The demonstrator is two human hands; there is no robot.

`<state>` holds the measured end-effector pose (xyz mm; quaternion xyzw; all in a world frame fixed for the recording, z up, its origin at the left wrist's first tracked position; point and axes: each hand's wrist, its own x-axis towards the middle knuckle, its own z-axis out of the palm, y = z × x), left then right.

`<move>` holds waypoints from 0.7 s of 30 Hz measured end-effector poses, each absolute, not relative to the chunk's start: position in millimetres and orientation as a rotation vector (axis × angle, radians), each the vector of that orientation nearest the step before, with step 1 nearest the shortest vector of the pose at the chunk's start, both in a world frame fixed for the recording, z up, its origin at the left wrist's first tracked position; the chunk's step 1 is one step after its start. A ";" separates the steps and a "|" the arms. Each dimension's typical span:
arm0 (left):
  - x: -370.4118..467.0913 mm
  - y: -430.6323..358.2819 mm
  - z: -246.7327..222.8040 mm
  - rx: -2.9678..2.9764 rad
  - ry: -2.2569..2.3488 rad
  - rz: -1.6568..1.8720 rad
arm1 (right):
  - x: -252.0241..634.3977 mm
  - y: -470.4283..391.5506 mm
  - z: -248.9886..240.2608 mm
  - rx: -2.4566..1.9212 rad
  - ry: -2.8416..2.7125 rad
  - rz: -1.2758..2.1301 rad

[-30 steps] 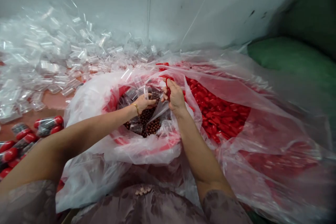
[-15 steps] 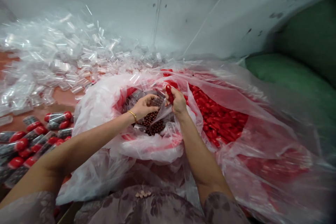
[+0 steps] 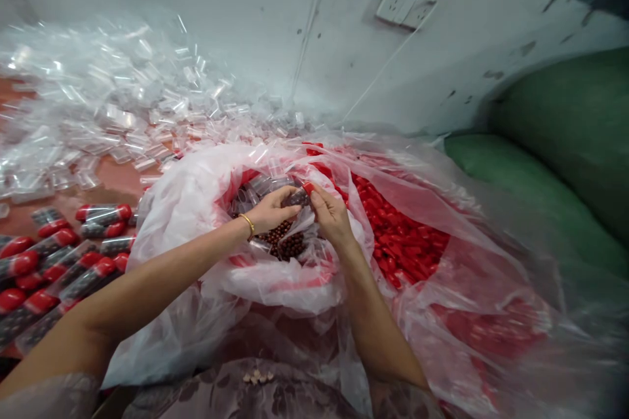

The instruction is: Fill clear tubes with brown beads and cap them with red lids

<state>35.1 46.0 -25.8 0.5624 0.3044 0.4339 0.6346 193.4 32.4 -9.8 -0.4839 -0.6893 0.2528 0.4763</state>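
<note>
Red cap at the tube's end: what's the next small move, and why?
I'd likely press the red cap home with the right hand while the left hand steadies the tube: the cap is at the tube's end, its seating is too small to judge, and the capped tubes at picture left have red ends.

You seem to be in a small workshop or packing room. On your far left, clear plastic tubes [image 3: 122, 121] lie heaped in bulk on a reddish surface [image 3: 115, 180]; on your near left, filled tubes [image 3: 81, 272] with red ends are amassed. Loose red pieces [image 3: 403, 236] fill plastic sheeting at right. Beyond, you face a scuffed, pale wall [image 3: 236, 26] with sockets [image 3: 407, 1] and bulky green shapes [image 3: 535, 193] at far right.
</note>
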 end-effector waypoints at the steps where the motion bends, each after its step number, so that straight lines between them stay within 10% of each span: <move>1: 35.0 45.8 -26.5 1.325 0.721 1.005 | 194.4 30.6 -8.4 -1.202 -1.745 0.546; 21: 38.8 41.4 -29.6 1.620 0.906 1.067 | 176.7 7.0 -19.3 -1.271 -1.790 0.447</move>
